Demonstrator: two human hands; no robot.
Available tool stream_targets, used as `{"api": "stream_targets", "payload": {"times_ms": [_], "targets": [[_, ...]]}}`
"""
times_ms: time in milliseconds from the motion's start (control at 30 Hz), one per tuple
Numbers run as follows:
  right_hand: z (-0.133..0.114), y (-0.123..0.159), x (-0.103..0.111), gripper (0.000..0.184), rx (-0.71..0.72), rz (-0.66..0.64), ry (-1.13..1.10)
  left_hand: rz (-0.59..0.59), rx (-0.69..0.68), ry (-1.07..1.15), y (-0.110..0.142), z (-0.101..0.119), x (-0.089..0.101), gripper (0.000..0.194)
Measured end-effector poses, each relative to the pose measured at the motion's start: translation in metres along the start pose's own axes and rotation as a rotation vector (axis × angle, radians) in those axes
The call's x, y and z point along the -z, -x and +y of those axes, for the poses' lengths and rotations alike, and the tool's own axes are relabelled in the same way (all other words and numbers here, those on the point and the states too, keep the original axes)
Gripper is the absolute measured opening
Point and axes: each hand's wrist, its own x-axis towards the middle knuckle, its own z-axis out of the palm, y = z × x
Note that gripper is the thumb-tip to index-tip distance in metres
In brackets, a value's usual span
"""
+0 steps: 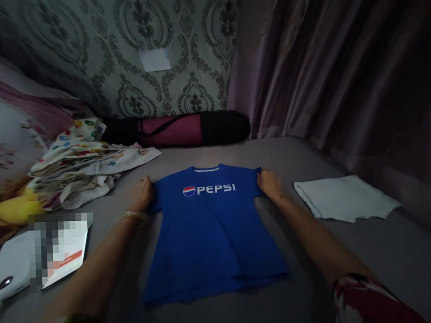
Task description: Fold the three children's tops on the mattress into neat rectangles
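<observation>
A blue T-shirt (211, 237) is spread out in the middle of the frame, printed front upward, its collar toward the top and its hem toward the bottom, with soft creases running down the lower half. The left hand (143, 194) is closed around the sleeve on the picture's left, and the right hand (271, 183) pinches the other sleeve near its upper edge. Beneath lies a broad, smooth grey surface (367, 250), dim and darkening toward the bottom of the frame. At right centre, a pale folded cloth (344, 198) rests flat on it, apart from the shirt. At left centre, patterned clothes (81, 161) lie in a loose heap, with something yellow (17, 210) beside them. At lower left are a white object (14, 262) with a dark round spot and a partly pixelated flat item (69, 265). Along the far edge stretches a long black and maroon bag (172, 130), below a wall (185, 21) with ornate damask patterning and a small white sheet (156, 60). Purplish curtains (286, 60) hang in folds at upper right.
</observation>
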Motion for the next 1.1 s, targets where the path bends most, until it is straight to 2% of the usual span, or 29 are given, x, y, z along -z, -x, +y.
{"api": "stream_targets", "payload": {"times_ms": [100, 167, 233, 300, 367, 433, 533, 667, 767, 867, 967, 1033, 1100], "targets": [[-0.005, 0.000, 0.006, 0.037, 0.056, 0.063, 0.032, 0.122, -0.022, -0.039, 0.001, 0.014, 0.008, 0.040], [-0.019, 0.003, 0.007, 0.040, 0.208, 0.095, 0.018, 0.134, -0.167, 0.010, 0.001, 0.034, 0.011, 0.041], [-0.038, 0.006, 0.002, 0.043, 0.433, 0.042, -0.036, 0.057, -0.395, 0.115, -0.002, 0.059, 0.009, 0.043], [-0.056, 0.006, -0.006, 0.049, 0.624, -0.068, -0.087, -0.047, -0.573, 0.198, -0.004, 0.083, 0.001, 0.048], [-0.067, 0.002, -0.015, 0.055, 0.706, -0.166, -0.105, -0.099, -0.591, 0.225, -0.006, 0.097, -0.010, 0.055], [-0.066, -0.006, -0.022, 0.057, 0.699, -0.210, -0.104, -0.111, -0.536, 0.223, -0.010, 0.097, -0.019, 0.060], [-0.050, -0.022, -0.028, 0.059, 0.644, -0.211, -0.096, -0.121, -0.493, 0.201, -0.017, 0.077, -0.028, 0.062], [-0.027, -0.038, -0.033, 0.057, 0.627, -0.170, -0.088, -0.147, -0.525, 0.188, -0.028, 0.047, -0.032, 0.064], [-0.022, -0.039, -0.034, 0.055, 0.639, -0.147, -0.089, -0.144, -0.553, 0.166, -0.029, 0.043, -0.032, 0.063], [-0.025, -0.038, -0.031, 0.054, 0.641, -0.148, -0.119, -0.100, -0.516, 0.095, -0.022, 0.051, -0.027, 0.061], [-0.026, -0.037, -0.024, 0.056, 0.575, -0.167, -0.261, 0.038, -0.445, 0.009, -0.007, 0.057, -0.016, 0.061], [-0.023, -0.030, -0.016, 0.055, 0.495, -0.112, -0.415, 0.100, -0.407, 0.003, 0.007, 0.052, -0.008, 0.063], [-0.016, -0.015, -0.008, 0.051, 0.448, -0.011, -0.538, 0.093, -0.418, 0.051, 0.025, 0.040, 0.001, 0.065]]}}
